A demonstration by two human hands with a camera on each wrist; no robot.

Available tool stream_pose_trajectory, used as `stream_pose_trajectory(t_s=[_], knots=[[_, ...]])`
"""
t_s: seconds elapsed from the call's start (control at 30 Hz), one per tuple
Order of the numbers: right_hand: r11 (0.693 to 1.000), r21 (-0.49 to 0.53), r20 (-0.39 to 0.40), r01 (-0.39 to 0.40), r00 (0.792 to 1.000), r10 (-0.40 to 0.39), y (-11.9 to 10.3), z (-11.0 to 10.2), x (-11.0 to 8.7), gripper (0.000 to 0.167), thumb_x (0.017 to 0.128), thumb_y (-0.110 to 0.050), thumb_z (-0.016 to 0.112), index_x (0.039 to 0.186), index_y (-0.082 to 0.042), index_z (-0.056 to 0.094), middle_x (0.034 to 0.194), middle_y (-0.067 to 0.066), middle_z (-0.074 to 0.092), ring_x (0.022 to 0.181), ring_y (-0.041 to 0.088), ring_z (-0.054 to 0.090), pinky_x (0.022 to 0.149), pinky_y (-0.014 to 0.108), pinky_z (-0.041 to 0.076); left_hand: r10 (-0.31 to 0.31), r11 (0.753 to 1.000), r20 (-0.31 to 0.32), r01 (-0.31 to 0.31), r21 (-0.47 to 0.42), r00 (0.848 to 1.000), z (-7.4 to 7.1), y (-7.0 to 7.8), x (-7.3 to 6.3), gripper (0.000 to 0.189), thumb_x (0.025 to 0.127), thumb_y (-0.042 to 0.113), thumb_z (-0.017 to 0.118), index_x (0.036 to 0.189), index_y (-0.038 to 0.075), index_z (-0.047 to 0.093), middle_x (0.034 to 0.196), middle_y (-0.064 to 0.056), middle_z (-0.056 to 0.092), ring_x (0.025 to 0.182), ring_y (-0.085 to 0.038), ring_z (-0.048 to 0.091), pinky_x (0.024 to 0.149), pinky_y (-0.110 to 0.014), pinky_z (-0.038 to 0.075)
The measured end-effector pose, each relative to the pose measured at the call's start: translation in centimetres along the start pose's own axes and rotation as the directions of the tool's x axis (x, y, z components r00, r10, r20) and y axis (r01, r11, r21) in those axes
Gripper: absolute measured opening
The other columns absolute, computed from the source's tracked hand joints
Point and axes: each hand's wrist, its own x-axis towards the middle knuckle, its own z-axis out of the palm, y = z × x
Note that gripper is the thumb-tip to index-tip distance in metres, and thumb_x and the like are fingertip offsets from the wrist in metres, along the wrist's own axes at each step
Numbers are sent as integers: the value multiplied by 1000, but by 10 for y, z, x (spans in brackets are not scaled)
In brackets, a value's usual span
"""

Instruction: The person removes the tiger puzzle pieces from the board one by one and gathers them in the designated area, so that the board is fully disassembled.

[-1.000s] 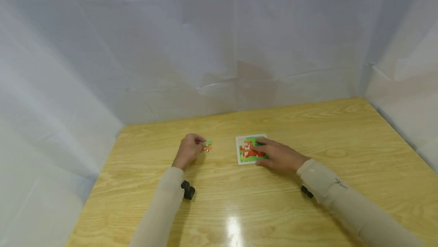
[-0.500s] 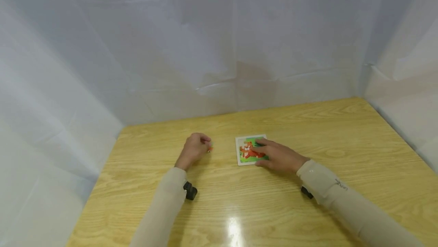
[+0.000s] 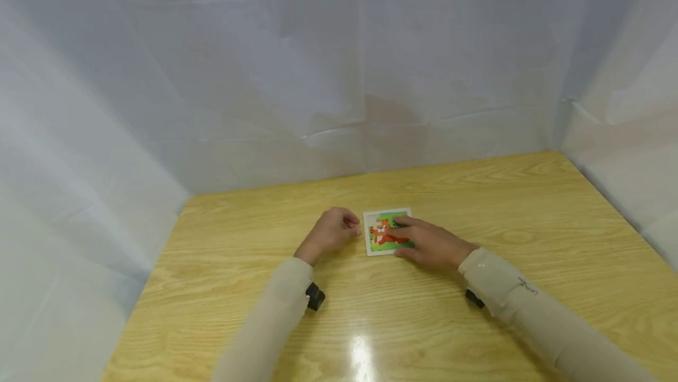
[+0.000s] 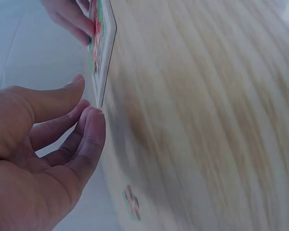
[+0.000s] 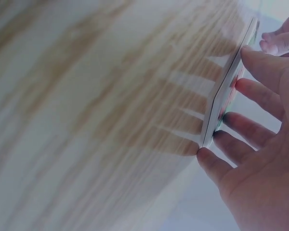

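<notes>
A square tiger puzzle (image 3: 379, 241) with a pale frame lies on the table, its upper left part showing bare board. My right hand (image 3: 434, 243) rests on its right side with spread fingers; in the right wrist view the fingertips (image 5: 231, 120) touch the pieces and the frame. My left hand (image 3: 331, 232) is just left of the frame, thumb and fingers apart, with nothing seen between them. In the left wrist view a loose puzzle piece (image 4: 131, 203) lies on the wood beyond the left hand, which hides it in the head view.
The light wooden table (image 3: 477, 193) runs back to a white sheet wall (image 3: 275, 76). Similar sheets (image 3: 69, 193) hang on both sides. A small black camera (image 3: 315, 296) sits at the left wrist.
My left hand has moved right, away from the loose piece it was at, to the puzzle's left edge. My right hand has stayed on the puzzle.
</notes>
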Motion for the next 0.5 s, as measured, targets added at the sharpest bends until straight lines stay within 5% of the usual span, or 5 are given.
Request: stream_pose_trajectory(t_s=[0.27,0.5], knots=[[999,-5,-6,37,999,-37,0,1,1,51,101,-27,67,146,-4,56,156,24,45,144,41,45,114,55,42,48,999,65,-48,4,997,14,6,6,29,95,12,73,120,-3,69,113,-15,70,104,-24,63,96,-43,53],[999,2,-6,37,999,-37,0,0,1,49,101,-26,67,144,-5,58,156,23,46,143,41,47,113,55,43,56,997,94,-61,51,994,19,6,11,31,94,15,75,121,0,70,108,-12,68,92,-19,56,86,-37,50]])
